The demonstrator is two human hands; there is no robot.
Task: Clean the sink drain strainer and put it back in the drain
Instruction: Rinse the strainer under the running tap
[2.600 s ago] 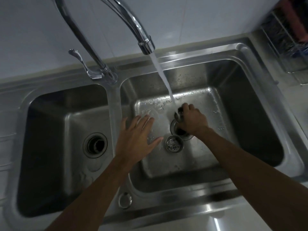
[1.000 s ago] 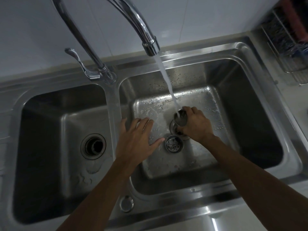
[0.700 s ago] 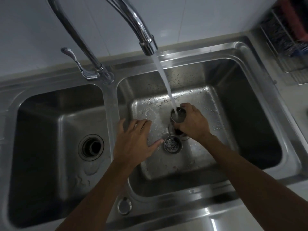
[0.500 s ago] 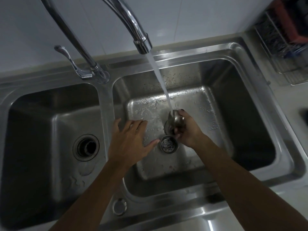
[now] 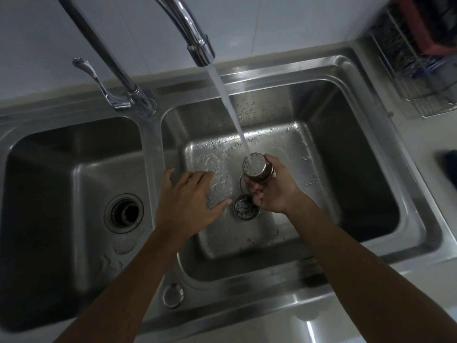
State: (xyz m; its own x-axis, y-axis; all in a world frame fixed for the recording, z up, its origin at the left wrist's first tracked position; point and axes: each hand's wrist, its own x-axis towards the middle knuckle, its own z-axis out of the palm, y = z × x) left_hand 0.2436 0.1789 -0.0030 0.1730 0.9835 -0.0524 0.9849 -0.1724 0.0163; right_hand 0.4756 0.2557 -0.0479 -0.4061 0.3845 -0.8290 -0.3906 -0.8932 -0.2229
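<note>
My right hand (image 5: 277,191) grips a round metal drain strainer (image 5: 257,168) turned upside down, its perforated bottom facing up under the stream of water from the faucet spout (image 5: 200,52). It is held just above the right basin's drain (image 5: 243,180), which the hand and strainer mostly hide. A second small strainer basket (image 5: 244,207) with debris in it sits on the basin floor just in front. My left hand (image 5: 188,201) hovers open, fingers spread, over the divider and left part of the right basin (image 5: 371,149).
The left basin (image 5: 61,157) has an open drain hole (image 5: 125,212). The faucet lever (image 5: 99,82) and base stand behind the divider. A wire rack (image 5: 420,70) with items stands on the counter at the right. A small round cap (image 5: 173,294) sits on the front rim.
My right hand has lifted the strainer off the drain and flipped it, so its perforated bottom now faces up in the water stream. My left hand has stayed spread beside it.
</note>
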